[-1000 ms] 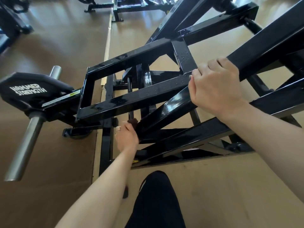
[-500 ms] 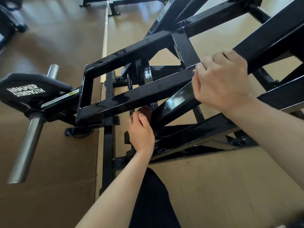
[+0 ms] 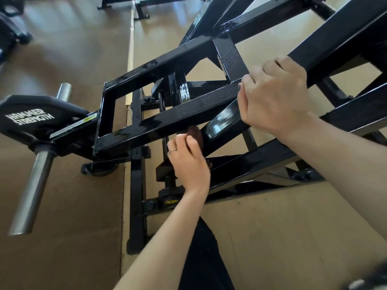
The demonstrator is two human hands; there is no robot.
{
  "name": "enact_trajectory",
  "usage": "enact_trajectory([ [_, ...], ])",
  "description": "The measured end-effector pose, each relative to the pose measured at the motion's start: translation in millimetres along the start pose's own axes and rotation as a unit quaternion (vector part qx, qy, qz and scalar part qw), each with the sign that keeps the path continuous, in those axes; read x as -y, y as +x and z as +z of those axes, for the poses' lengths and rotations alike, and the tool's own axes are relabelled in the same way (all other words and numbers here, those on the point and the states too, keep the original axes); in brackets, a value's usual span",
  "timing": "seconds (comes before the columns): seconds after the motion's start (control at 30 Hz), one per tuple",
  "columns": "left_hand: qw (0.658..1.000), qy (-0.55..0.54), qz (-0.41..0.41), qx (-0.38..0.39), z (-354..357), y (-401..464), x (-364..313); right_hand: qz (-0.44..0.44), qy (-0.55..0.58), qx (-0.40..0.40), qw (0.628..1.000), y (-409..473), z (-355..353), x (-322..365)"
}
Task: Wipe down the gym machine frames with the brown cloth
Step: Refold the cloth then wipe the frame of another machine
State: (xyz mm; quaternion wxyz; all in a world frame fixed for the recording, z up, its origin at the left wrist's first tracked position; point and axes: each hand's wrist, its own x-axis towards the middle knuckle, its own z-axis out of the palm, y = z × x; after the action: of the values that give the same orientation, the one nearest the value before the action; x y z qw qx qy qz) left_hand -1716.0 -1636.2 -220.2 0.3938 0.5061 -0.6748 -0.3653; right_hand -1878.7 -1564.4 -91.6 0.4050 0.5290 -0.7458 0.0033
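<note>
Brown cloth [image 3: 195, 136]: bunched, mostly hidden by the fingers, pressed against the underside of a black frame bar [image 3: 167, 124]. That bar's long axis ran diagonally, rising from lower left to upper right; water droplets speckled its top face.
Left hand [image 3: 189, 164]: fingers curled round the cloth, ring on one finger, reaching up beneath the bar.
Right hand [image 3: 276, 103]: fingers curled over a higher diagonal beam [image 3: 339, 45], gripping it.
Weight horn [image 3: 31, 189]: bare steel, at the frame's left end, pointing down-left.
Black plate [image 3: 37, 118]: lettered "HAMMER STRENGTH".
Floor [image 3: 282, 237]: tan.
</note>
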Motion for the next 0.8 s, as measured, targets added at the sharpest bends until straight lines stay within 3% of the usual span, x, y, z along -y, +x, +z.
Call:
enact_trajectory([
  [0.13, 0.994, -0.007, 0.104, -0.016, 23.1, -10.0, -43.2, -0.004, -0.012, -0.003, 1.000, 1.1, -1.9, 2.3],
  [0.27, 0.986, 0.006, 0.165, 0.008, 12.7, -1.6, -27.0, -0.016, 0.002, 0.050, 0.999, 4.4, -9.3, 0.1],
  [0.33, 0.988, 0.019, 0.150, 0.025, 4.5, 4.7, -15.0, -0.033, 0.028, 0.080, 0.996, 1.9, -17.5, -3.7],
  [0.47, 0.994, 0.036, 0.095, 0.032, 1.5, 4.4, -31.6, -0.020, 0.021, 0.055, 0.998, -2.9, -44.6, -54.7],
  [0.57, 0.982, 0.010, 0.182, 0.043, 10.7, -4.5, -91.2, 0.014, -0.035, 0.057, 0.998, 0.5, -61.4, -110.5],
  [0.7, 0.948, -0.013, 0.314, 0.044, 45.3, -0.1, -188.3, 0.012, -0.032, 0.067, 0.997, 2.3, -63.2, -117.6],
  [0.8, 0.937, -0.023, 0.344, 0.053, 49.4, 7.3, -189.5, 0.020, 0.002, 0.059, 0.998, 1.9, -63.1, -115.3],
])
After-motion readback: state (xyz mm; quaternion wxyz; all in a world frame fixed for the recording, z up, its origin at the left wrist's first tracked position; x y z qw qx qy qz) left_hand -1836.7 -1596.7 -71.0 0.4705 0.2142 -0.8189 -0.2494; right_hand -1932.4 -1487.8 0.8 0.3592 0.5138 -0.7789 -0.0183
